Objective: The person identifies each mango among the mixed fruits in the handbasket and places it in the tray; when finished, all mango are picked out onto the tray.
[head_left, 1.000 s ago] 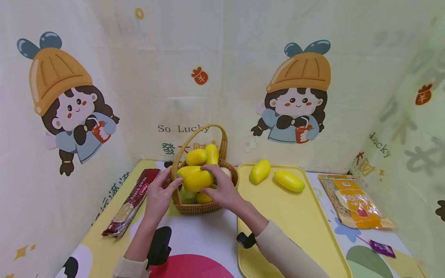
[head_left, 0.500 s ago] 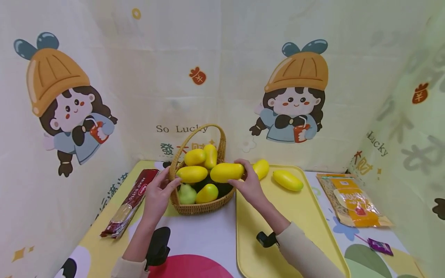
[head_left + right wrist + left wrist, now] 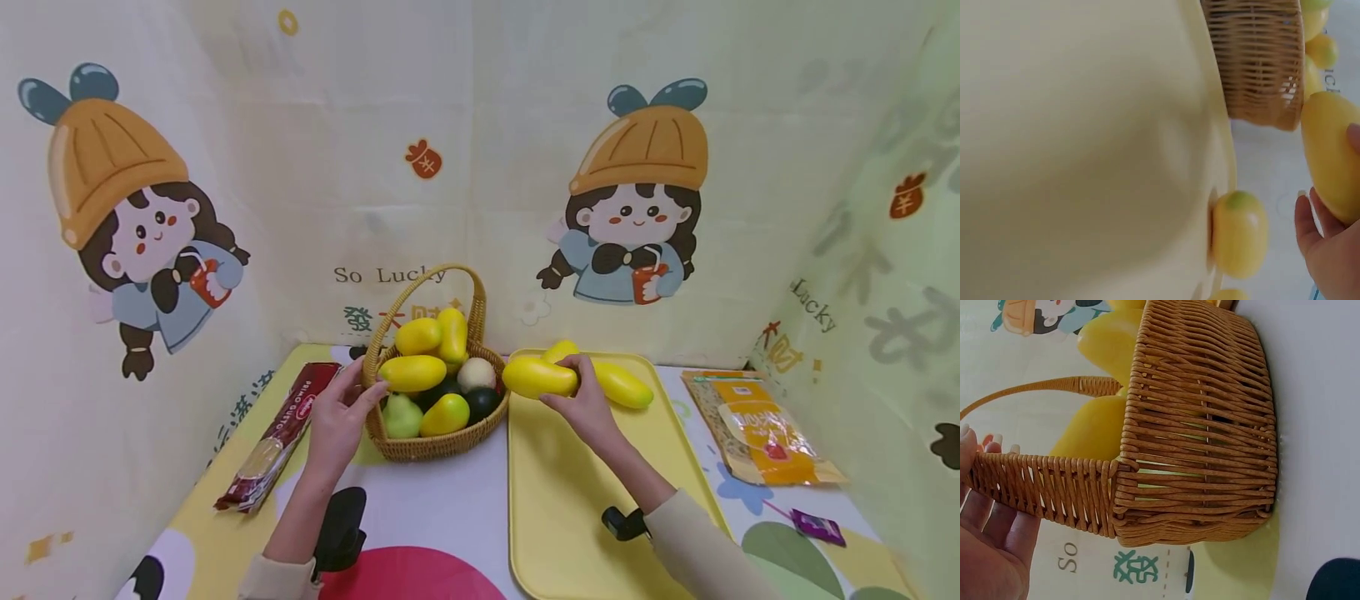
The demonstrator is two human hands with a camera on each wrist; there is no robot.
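Held mango (image 3: 538, 377) has gone rightward with the right hand (image 3: 588, 408) since half a second ago: was over the basket's (image 3: 431, 450) right side, now over the tray (image 3: 570, 500). Left hand (image 3: 336, 421) about the same.

Head view: right fingers clamped on held mango, lifted off tray. Two tray mangoes (image 3: 626, 386) just beyond and right of them. Left fingers at the handle's (image 3: 480, 308) left side. Right of those, in basket: three yellow mangoes (image 3: 412, 373), pear (image 3: 403, 417), yellow-orange fruit (image 3: 446, 415), dark fruits (image 3: 483, 406), pale round one (image 3: 477, 375). Pasta pack (image 3: 281, 433) left of left fingers; orange bag (image 3: 765, 433) and purple packet (image 3: 819, 527) well right of right fingers.

Left wrist view: thumb and fingers closed round handle, basket wall beyond them.

Right wrist view: thumb and fingers pinch held mango, partly cut off; one tray mango near fingertips, basket past held mango's far end.
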